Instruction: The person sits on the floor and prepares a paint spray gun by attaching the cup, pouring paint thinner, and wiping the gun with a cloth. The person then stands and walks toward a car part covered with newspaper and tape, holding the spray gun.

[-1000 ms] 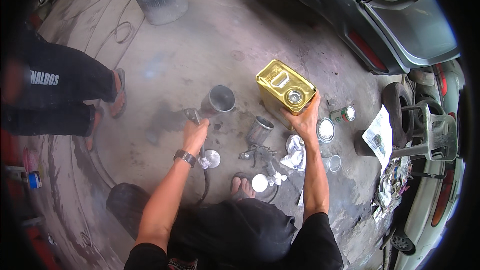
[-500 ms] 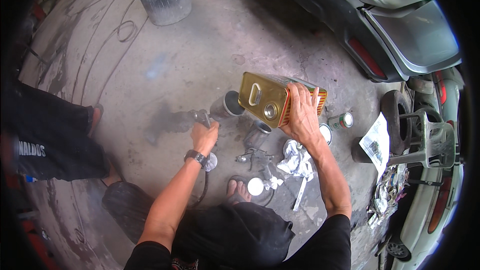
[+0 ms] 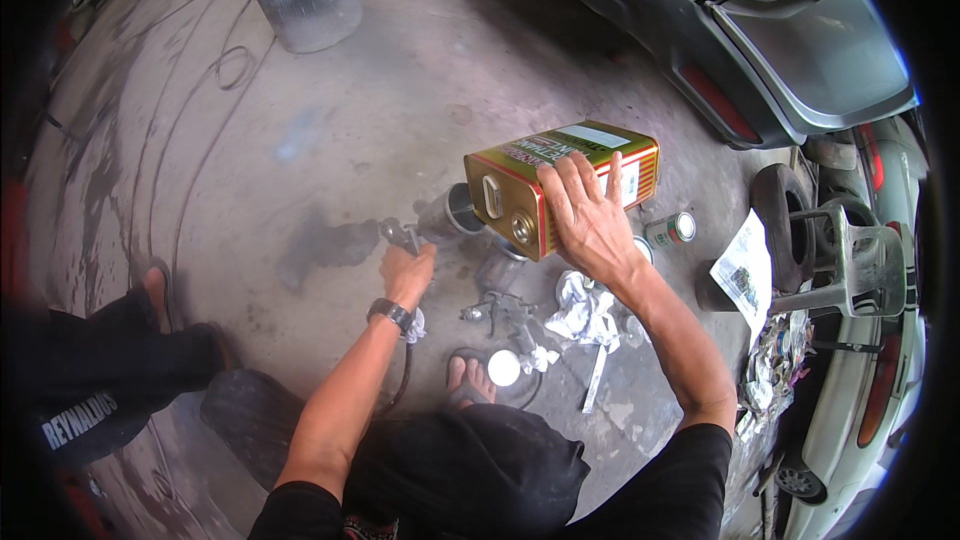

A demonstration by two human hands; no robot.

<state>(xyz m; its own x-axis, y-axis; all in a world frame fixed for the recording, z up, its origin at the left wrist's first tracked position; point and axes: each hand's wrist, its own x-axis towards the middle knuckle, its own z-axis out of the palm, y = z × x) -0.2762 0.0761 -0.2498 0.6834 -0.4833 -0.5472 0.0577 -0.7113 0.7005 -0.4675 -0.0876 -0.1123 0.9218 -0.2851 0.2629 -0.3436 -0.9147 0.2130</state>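
Observation:
My left hand [image 3: 405,275] is closed round the handle of a spray gun [image 3: 400,235], held low above the floor. The gun's grey metal cup [image 3: 445,217] has its open mouth turned up and to the right. From above, my right hand [image 3: 593,225] grips a gold and green rectangular metal can [image 3: 565,145]. The can is tilted, its spout end close to the cup's rim; whether liquid runs out I cannot tell. Below the can, a second spray gun [image 3: 500,312] stands on the floor, its cup [image 3: 500,270] partly hidden by the can.
Crumpled white paper [image 3: 583,312], a white round lid [image 3: 503,368], a flat stick [image 3: 597,380] and a small can [image 3: 670,230] lie nearby. A bucket [image 3: 305,5] stands far left, a car bumper [image 3: 690,60] far right. Another person's leg [image 3: 110,360] is at left, a chair [image 3: 850,250] at right.
My right hand has tipped the large can, so more of its green side shows and its spout end sits lower and nearer the cup. The other person's legs have shifted.

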